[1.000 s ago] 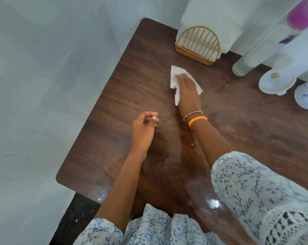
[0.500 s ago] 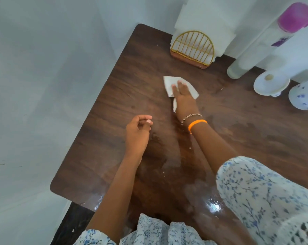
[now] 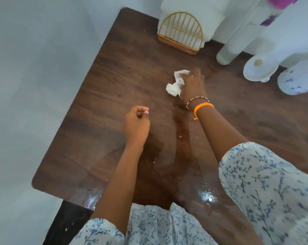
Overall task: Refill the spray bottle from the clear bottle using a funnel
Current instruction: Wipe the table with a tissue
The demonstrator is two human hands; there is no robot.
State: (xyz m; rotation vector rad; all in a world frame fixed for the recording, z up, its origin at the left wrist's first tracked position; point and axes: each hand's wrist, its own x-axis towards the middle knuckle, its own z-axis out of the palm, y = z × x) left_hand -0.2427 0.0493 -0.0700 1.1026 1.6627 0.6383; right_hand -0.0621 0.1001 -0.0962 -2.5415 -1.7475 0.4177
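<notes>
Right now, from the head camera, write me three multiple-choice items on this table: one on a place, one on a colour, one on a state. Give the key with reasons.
1. Where does the gold wire holder stand on the wooden table?
A. At the far edge, beyond the hands
B. At the near edge, by the sleeves
C. Under the left hand

2. What colour is the band next to the beaded bracelet on the right wrist?
A. Green
B. Orange
C. Black

3. What state is the paper tissue in?
A. Folded flat and square
B. Stacked in the holder
C. Crumpled, at the right hand

Key: 1 A, the holder sits at the table's far end against the wall. 2 B, the band is bright orange. 3 C, the tissue is bunched and wrinkled beside the right hand's fingers, while the left hand is curled and holds nothing.
</notes>
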